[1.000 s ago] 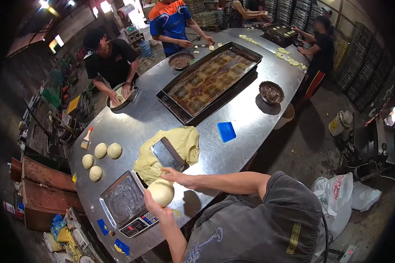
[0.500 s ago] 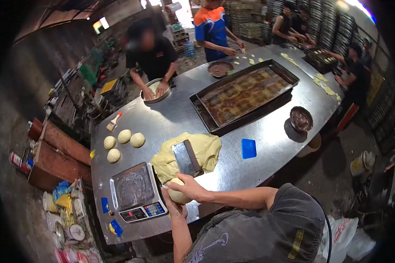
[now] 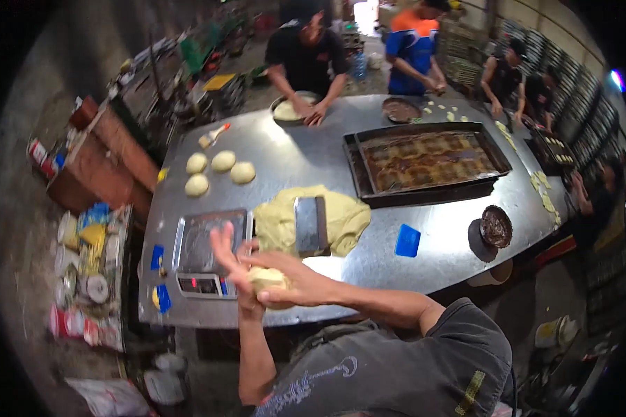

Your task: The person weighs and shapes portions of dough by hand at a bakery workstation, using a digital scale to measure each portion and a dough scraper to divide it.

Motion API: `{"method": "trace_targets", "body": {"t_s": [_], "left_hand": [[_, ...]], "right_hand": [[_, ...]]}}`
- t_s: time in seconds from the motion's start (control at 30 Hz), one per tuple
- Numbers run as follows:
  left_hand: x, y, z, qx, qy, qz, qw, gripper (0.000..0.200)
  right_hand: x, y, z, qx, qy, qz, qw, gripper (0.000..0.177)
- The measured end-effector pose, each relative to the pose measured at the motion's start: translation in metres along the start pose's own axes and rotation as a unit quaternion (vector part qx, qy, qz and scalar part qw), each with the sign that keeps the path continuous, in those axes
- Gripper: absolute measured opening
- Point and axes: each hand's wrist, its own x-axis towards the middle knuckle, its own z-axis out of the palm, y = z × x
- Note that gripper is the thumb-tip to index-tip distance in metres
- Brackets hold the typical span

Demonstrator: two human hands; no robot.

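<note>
A pale dough piece [image 3: 267, 279] sits between my two hands in front of the scale. My left hand [image 3: 238, 267] is under and beside it with fingers spread upward, the dough against its palm. My right hand [image 3: 300, 281] is wrapped round the dough from the right. Just beyond, a large flattened dough mass [image 3: 348, 215] lies on the metal table [image 3: 285, 149], with a metal scraper [image 3: 311, 222] on top. The scale [image 3: 209, 243] stands to the left of the mass. Several dough balls [image 3: 222, 161] lie behind the scale.
A large dark tray [image 3: 431, 160] is at the back right. A blue scraper [image 3: 407, 240] and a bowl of brown filling [image 3: 496, 226] lie right of the dough. A brush [image 3: 213, 135] is at the back left. A person opposite presses dough in a round pan [image 3: 285, 111]; other people work beyond.
The view has swung left, so the table appears shifted. My left hand's fingers have opened upward, and the dough between my hands looks less round.
</note>
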Motion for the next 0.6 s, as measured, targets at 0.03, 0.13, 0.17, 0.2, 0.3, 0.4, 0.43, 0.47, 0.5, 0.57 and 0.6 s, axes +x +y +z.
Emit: {"method": "trace_targets", "body": {"t_s": [0.03, 0.13, 0.17, 0.2, 0.3, 0.4, 0.43, 0.47, 0.5, 0.57, 0.6], "left_hand": [[0.0, 0.004, -0.007, 0.123, -0.001, -0.007, 0.992, 0.088], [0.008, 0.019, -0.005, 0.083, -0.047, -0.092, 0.991, 0.081], [0.006, 0.019, -0.004, -0.023, -0.092, -0.146, 0.985, 0.083], [0.003, 0.019, -0.004, -0.131, -0.136, -0.192, 0.963, 0.086], [-0.035, -0.019, -0.02, -0.235, -0.091, -0.395, 0.883, 0.094], [-0.027, -0.02, -0.028, -0.137, -0.087, -0.291, 0.943, 0.076], [-0.02, -0.008, -0.03, -0.107, -0.061, -0.276, 0.953, 0.055], [-0.017, -0.007, -0.036, -0.047, -0.075, -0.247, 0.965, 0.049], [-0.014, -0.006, -0.044, 0.014, -0.089, -0.216, 0.972, 0.044], [0.0, 0.009, -0.042, 0.114, -0.083, -0.114, 0.983, 0.042], [0.001, 0.01, -0.048, 0.12, -0.108, -0.136, 0.977, 0.044]], "right_hand": [[0.007, -0.014, -0.003, -0.031, 0.016, -0.036, 0.999, 0.064], [0.012, -0.034, -0.005, -0.045, 0.046, 0.002, 0.998, 0.029], [0.014, -0.037, -0.006, -0.041, 0.042, -0.011, 0.998, 0.024], [0.017, -0.038, -0.007, -0.04, 0.041, -0.025, 0.998, 0.021], [0.025, -0.025, -0.014, -0.107, 0.025, -0.054, 0.992, 0.021], [0.031, -0.015, -0.006, -0.203, 0.096, -0.031, 0.974, 0.034], [0.033, -0.011, -0.005, -0.204, 0.064, 0.025, 0.977, 0.047], [0.035, -0.005, 0.002, -0.094, 0.072, 0.059, 0.991, 0.051], [0.036, 0.004, 0.012, 0.015, 0.081, 0.091, 0.992, 0.057], [0.032, 0.03, 0.022, 0.194, -0.014, 0.158, 0.968, 0.067], [0.023, 0.034, 0.031, 0.238, -0.07, 0.233, 0.94, 0.067]]}}
